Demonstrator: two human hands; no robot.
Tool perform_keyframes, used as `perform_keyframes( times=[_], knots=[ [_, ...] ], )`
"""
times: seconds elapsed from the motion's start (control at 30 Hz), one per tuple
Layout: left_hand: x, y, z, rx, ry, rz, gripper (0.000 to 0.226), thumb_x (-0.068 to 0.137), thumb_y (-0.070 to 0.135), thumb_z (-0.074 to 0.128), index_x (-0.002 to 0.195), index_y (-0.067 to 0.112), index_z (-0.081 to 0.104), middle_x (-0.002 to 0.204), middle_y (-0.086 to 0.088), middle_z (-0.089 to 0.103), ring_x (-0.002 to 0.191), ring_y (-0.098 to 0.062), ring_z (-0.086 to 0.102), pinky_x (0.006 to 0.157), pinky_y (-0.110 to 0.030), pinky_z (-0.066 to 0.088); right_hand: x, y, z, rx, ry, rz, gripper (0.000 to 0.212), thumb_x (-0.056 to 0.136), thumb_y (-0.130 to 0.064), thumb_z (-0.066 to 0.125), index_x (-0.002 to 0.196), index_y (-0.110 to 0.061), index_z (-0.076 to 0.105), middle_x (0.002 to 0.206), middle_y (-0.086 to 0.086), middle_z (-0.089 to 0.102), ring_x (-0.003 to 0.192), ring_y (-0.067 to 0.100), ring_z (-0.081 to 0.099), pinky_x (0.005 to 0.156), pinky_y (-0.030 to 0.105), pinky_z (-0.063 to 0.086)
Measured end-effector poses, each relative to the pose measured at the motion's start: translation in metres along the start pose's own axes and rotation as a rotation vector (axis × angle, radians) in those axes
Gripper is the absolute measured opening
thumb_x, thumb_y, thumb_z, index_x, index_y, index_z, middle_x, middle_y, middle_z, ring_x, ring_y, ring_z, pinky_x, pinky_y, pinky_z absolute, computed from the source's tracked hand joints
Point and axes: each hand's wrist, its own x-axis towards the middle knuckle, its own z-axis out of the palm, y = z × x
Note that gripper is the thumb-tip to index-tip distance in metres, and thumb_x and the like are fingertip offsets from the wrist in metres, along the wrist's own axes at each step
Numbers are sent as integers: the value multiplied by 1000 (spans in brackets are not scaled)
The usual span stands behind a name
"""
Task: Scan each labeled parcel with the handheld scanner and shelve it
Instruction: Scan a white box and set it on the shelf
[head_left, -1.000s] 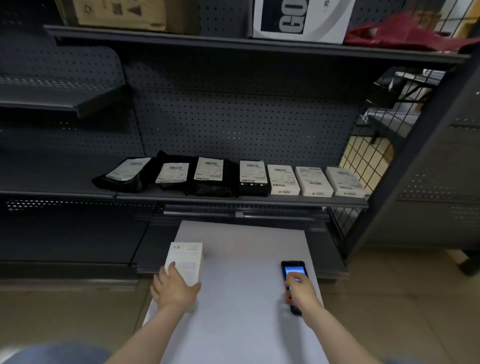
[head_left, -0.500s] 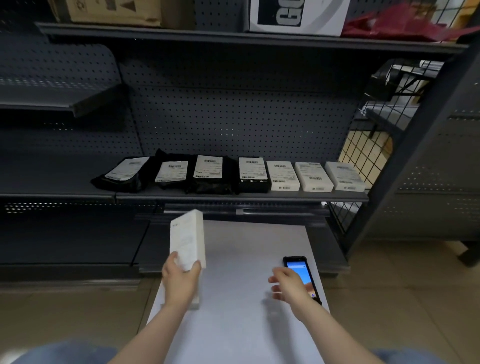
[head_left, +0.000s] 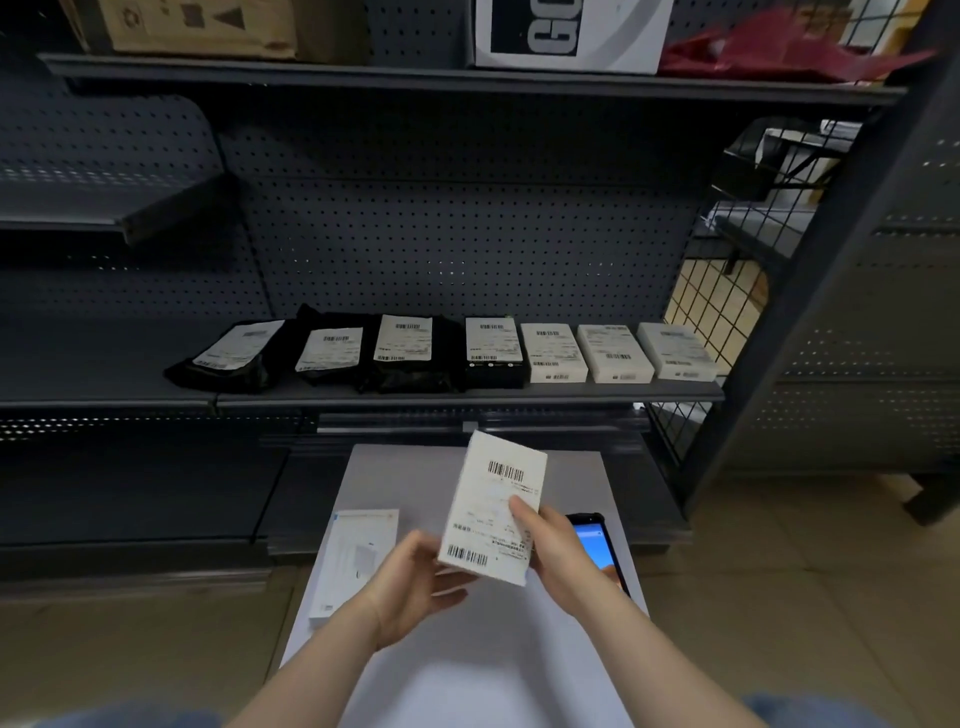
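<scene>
A: Now the white parcel (head_left: 492, 512) is off the counter (head_left: 519, 670) and up in both hands, where a second ago it lay flat under the left hand alone.

B: And the right hand (head_left: 558, 558)? It was on the scanner (head_left: 597, 545) just before.

A: It has let go of it. The scanner lies on the counter, screen lit blue, partly hidden behind that hand, whose grip is now closed on the parcel's right edge. The left hand (head_left: 415, 584) supports the lower left corner from beneath, fingers half curled against it.

B: So the label faces up?

A: Yes, the labeled face is turned toward the person, barcodes showing at top and bottom. That reads as the parcel being turned over to find its code; the scan itself looks not yet done, since nothing holds the scanner.

B: What else is on the counter?

A: A second flat white box (head_left: 356, 558) lies just left of the left hand, no shipping label visible on its upper face.

B: And farther back?

A: The shelf (head_left: 467, 396) carries a row of seven labeled parcels, black pouches at left (head_left: 228, 358), a black box (head_left: 493, 353) in the middle, white boxes at right (head_left: 675, 351). Bare shelf remains to the left of the row, which seems the likely place for this one.
</scene>
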Motion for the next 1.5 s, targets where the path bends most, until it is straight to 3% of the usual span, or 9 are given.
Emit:
perform_keyframes(
  times=[0.2, 0.37, 0.5, 0.6, 0.8, 1.0, 1.23, 1.37, 1.5],
  knots=[
    [7, -4, -1, 255, -16, 79, 31, 97, 25, 53, 127, 20, 61, 119, -6, 71, 107, -21, 68, 83, -26, 53, 10, 16, -8, -205, 24, 3, 28, 95, -25, 58, 117, -8, 61, 107, 5, 73, 99, 21, 70, 89, 38, 56],
    [20, -13, -12, 292, 118, 114, 44, 81, 13, 59, 125, 10, 54, 114, -9, 73, 102, -28, 71, 86, -38, 56, 24, 24, -26, -400, 146, 28, 34, 98, -43, 45, 114, -16, 59, 110, 1, 67, 99, 18, 63, 86, 32, 50],
    [29, -15, -21, 257, 241, 146, 36, 85, 6, 61, 120, 9, 51, 113, -8, 73, 99, -29, 71, 87, -44, 54, 47, 35, -72, -1054, 420, 141, 70, 87, -54, 56, 141, -14, 37, 134, 12, 46, 122, 29, 45, 98, 36, 42],
    [36, -16, -30, 264, 332, 175, 38, 79, 8, 64, 115, 10, 51, 112, -9, 71, 98, -27, 71, 88, -45, 54, 53, 36, -94, -1320, 434, 264, 105, 72, -65, 66, 149, -14, 18, 138, 13, 33, 128, 31, 34, 100, 36, 38],
    [47, -17, -39, 310, 466, 207, 32, 87, -7, 55, 114, 10, 49, 114, -10, 66, 102, -23, 66, 92, -40, 53, 65, 45, -108, -1260, 362, 375, 121, 64, -56, 77, 153, -17, 5, 141, 13, 27, 131, 32, 35, 99, 36, 44],
    [47, -8, -31, 334, 539, 224, 39, 88, -7, 56, 122, 9, 46, 120, -9, 58, 107, -26, 59, 89, -36, 50, 65, 36, -104, -1220, 390, 403, 106, 65, -44, 79, 148, -11, 21, 137, 15, 31, 125, 30, 40, 92, 32, 47],
    [40, 14, -27, 392, 608, 299, 40, 87, -4, 58, 120, 12, 45, 125, -9, 55, 119, -30, 55, 97, -46, 50, 56, 7, -87, -1086, 224, 298, 86, 52, -37, 82, 126, -12, 45, 124, 8, 41, 112, 25, 50, 86, 33, 53],
    [29, 28, -22, 415, 667, 370, 38, 86, -7, 57, 115, 14, 42, 120, -6, 52, 116, -27, 52, 98, -49, 49, 47, -17, -66, -993, 116, 191, 81, 36, -37, 84, 107, -11, 57, 109, 7, 58, 89, 22, 65, 71, 32, 59],
    [22, 36, -21, 405, 754, 407, 40, 86, -10, 53, 117, 13, 44, 119, -6, 53, 115, -28, 52, 95, -41, 49, 33, -41, -39, -906, -45, 194, 67, 52, -18, 86, 110, -2, 57, 91, 10, 68, 64, 15, 67, 54, 24, 54]
  ],
)
